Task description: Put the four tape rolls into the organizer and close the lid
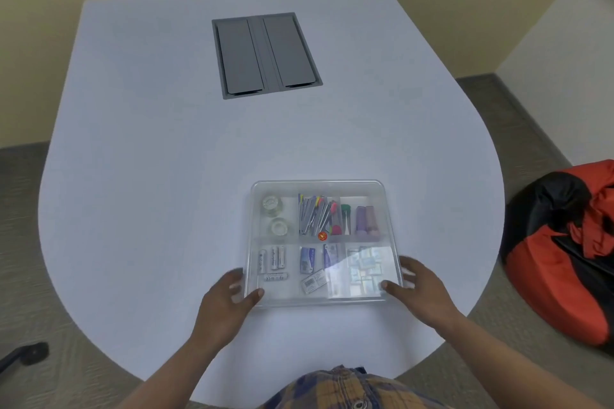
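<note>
Hands are gripping the clear plastic lid over the transparent compartment organizer: my left hand and right hand are pinching its near corners.

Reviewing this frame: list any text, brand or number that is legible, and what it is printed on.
No text here can be quoted with confidence.
AA batteries, near-left compartment of the organizer: print along the side, too blurred.
Blue-and-white packs: print too small.
Small carton: barcode-like mark, unreadable.
Red round sticker: unreadable.
</note>
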